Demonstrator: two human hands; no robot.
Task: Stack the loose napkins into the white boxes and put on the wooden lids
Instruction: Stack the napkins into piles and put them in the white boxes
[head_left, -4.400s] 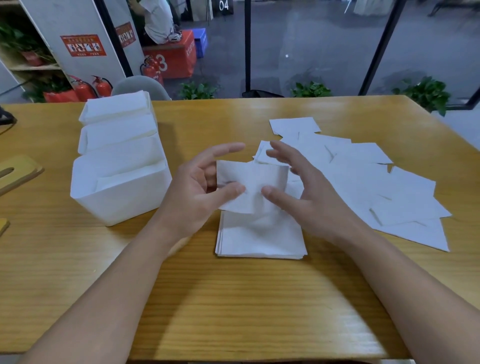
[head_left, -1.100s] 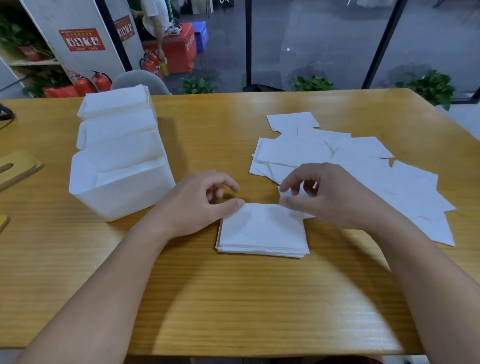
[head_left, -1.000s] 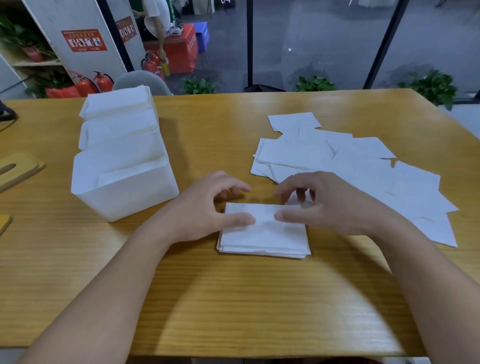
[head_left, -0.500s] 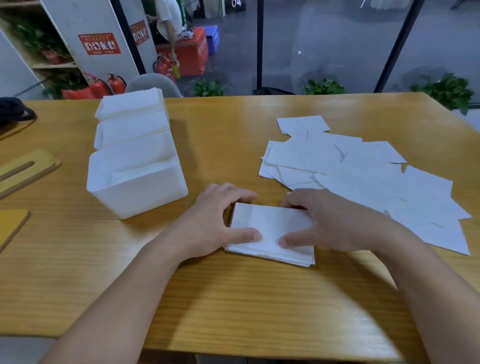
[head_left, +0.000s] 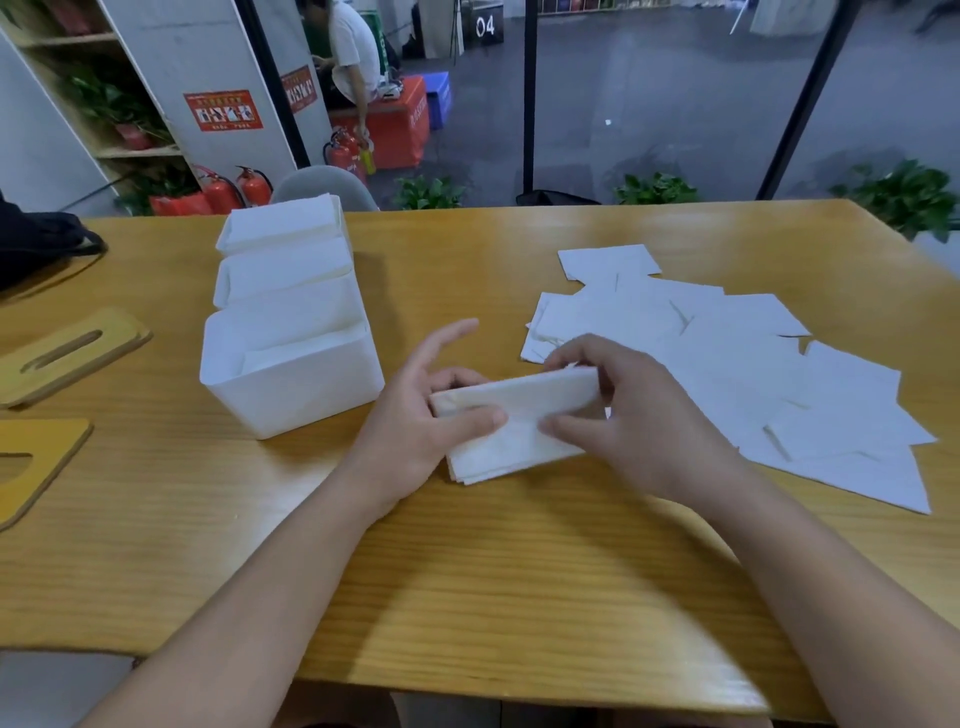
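A squared-up stack of white napkins (head_left: 511, 426) is tilted up off the table, its far edge raised. My left hand (head_left: 415, 415) grips its left end, thumb on top and index finger stretched out. My right hand (head_left: 628, 415) grips the right end, thumb in front and fingers curled over the raised edge. Three white boxes (head_left: 296, 400) stand in a row to the left; the nearest is partly filled, the two behind are full of napkins. Several loose napkins (head_left: 753, 374) lie spread at the right. Two wooden lids (head_left: 67, 351) lie at the far left.
A black bag (head_left: 36, 244) sits at the table's far left corner. A grey chair back (head_left: 322, 184) stands behind the table. The second wooden lid (head_left: 31, 467) lies near the left edge. A person sits on a red box in the background.
The stack lay flat on the table with my hands pressing its edges; now both hands have lifted and tilted it. The camera view has shifted to the left.
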